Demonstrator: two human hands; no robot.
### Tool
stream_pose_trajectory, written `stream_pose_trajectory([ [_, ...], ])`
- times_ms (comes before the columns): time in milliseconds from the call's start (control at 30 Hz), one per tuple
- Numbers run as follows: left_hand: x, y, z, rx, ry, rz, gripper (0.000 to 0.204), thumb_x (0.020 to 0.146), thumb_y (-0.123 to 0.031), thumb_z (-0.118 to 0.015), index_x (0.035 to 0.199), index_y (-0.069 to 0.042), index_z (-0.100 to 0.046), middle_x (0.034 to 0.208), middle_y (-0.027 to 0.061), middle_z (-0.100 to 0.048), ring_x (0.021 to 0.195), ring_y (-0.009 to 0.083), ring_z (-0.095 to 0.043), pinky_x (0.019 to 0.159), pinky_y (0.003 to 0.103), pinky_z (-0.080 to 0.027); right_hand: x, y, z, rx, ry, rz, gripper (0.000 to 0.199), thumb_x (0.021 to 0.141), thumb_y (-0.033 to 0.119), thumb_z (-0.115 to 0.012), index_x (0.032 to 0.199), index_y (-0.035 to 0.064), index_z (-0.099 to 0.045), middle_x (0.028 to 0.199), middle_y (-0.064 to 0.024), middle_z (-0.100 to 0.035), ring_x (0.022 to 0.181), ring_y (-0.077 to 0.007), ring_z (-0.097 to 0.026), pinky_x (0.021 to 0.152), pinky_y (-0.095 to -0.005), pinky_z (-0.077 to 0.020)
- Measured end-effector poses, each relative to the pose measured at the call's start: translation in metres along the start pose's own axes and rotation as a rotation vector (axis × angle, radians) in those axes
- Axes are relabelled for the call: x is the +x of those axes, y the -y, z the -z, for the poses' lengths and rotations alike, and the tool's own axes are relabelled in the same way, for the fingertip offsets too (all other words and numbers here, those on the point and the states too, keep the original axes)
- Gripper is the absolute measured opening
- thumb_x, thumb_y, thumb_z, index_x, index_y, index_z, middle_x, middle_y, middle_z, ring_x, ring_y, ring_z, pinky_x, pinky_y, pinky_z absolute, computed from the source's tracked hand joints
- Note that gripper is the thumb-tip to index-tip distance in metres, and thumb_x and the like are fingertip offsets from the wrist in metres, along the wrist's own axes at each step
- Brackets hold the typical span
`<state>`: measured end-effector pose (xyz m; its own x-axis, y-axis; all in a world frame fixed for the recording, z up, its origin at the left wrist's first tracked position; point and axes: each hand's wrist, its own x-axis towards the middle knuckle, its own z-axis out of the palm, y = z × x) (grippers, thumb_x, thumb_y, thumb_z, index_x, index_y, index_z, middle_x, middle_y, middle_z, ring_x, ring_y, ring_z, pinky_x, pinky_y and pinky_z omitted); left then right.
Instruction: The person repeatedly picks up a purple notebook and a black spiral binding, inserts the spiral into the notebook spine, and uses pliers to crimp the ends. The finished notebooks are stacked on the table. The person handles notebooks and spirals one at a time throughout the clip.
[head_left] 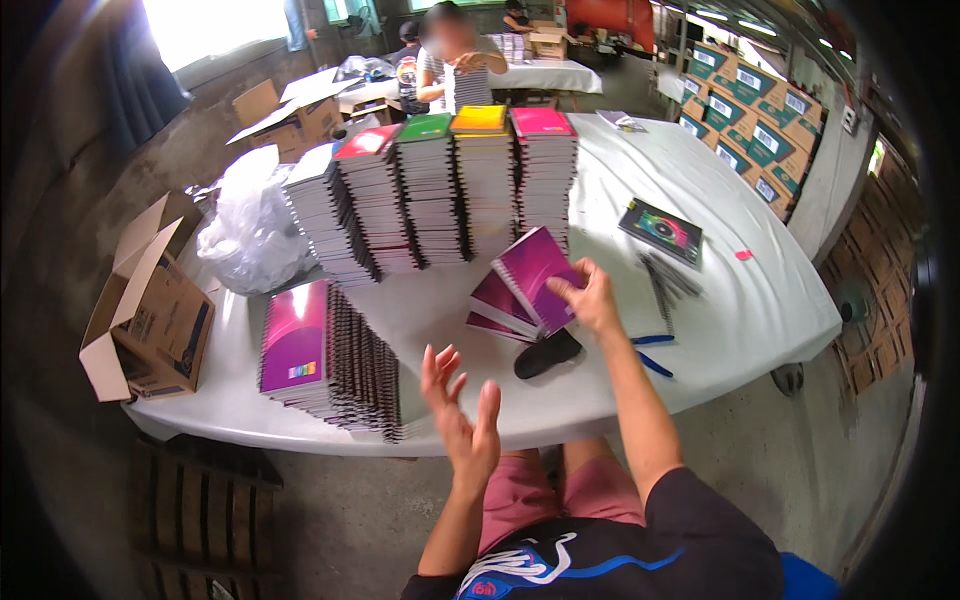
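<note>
My right hand [592, 300] grips the right edge of a purple spiral notebook [537, 268], thumb on its cover. Under it, more purple notebooks [498, 308] lie fanned out on the table. My left hand [462, 415] is raised over the table's front edge, fingers apart, holding nothing. To its left, a leaning pile of purple spiral notebooks [297, 345] shows its dark coils toward me. A black oblong object [547, 354] lies just below the fanned notebooks; its kind is unclear.
Tall notebook stacks with white, red [367, 142], green [425, 128], yellow [479, 120] and pink [541, 122] covers stand behind. Left are a plastic bag [255, 225] and an open carton [165, 325]. Right lie a dark notebook [661, 232] and blue pens [654, 368]. A person [462, 60] works beyond.
</note>
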<state>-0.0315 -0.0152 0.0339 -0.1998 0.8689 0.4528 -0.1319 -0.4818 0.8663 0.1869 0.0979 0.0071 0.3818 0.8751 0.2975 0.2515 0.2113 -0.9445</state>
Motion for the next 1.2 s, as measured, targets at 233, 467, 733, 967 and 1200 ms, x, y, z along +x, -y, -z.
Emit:
stream_pose_trajectory([
  [233, 0.005, 0.044, -0.017, 0.005, 0.116, 0.122, 0.017, 0.087, -0.009, -0.065, 0.100, -0.001, -0.057, 0.086, 0.0036, -0.063, 0.079, 0.0107, -0.056, 0.075, 0.020, -0.043, -0.083, 0.005, 0.029, 0.286, 0.439, 0.087, 0.036, 0.082, 0.019, -0.070, 0.113, 0.0064, -0.056, 0.107, -0.0049, -0.059, 0.096, -0.0102, -0.057, 0.081, -0.0289, -0.0478],
  [467, -0.002, 0.053, -0.008, 1.307, 0.648, -0.235, 0.029, 0.076, 0.000, -0.052, 0.100, -0.015, -0.056, 0.101, 0.0022, -0.054, 0.113, 0.0231, -0.048, 0.097, 0.073, -0.009, 0.044, -0.095, 0.162, -1.214, -0.208, -0.075, 0.051, 0.080, 0.024, -0.067, 0.127, 0.0141, -0.048, 0.118, -0.0146, -0.056, 0.111, -0.0302, -0.054, 0.094, -0.0602, -0.0340],
  [733, -0.025, 0.071, -0.027, 1.213, 0.204, -0.343, 0.047, 0.060, -0.048, -0.077, 0.084, -0.012, -0.056, 0.115, 0.0053, -0.046, 0.123, 0.0328, -0.033, 0.094, 0.069, -0.017, 0.088, -0.103, 0.177, -1.376, 0.056, 0.095, 0.032, 0.088, 0.010, -0.050, 0.119, 0.0120, -0.055, 0.107, -0.0138, -0.061, 0.102, -0.0282, -0.058, 0.093, -0.0478, -0.0387],
  [967, -0.046, 0.094, -0.027, 1.099, 0.090, -0.397, 0.052, 0.048, -0.048, -0.077, 0.081, -0.015, -0.055, 0.122, 0.0064, -0.041, 0.109, 0.0300, -0.037, 0.087, 0.054, -0.029, 0.004, -0.026, 0.129, -0.550, 0.262, 0.260, 0.028, 0.092, 0.018, -0.053, 0.119, 0.0113, -0.060, 0.089, -0.0110, -0.064, 0.079, -0.0249, -0.060, 0.077, -0.0356, -0.0478],
  [1200, -0.035, 0.089, -0.032, 1.059, 0.134, -0.383, 0.048, 0.052, -0.045, -0.078, 0.080, -0.014, -0.055, 0.120, 0.0073, -0.044, 0.112, 0.0321, -0.037, 0.090, 0.051, -0.030, -0.103, 0.009, 0.062, -0.163, 0.456, 0.154, 0.020, 0.080, 0.007, -0.068, 0.100, 0.0096, -0.071, 0.085, -0.0067, -0.064, 0.075, -0.0154, -0.059, 0.067, -0.0279, -0.0467],
])
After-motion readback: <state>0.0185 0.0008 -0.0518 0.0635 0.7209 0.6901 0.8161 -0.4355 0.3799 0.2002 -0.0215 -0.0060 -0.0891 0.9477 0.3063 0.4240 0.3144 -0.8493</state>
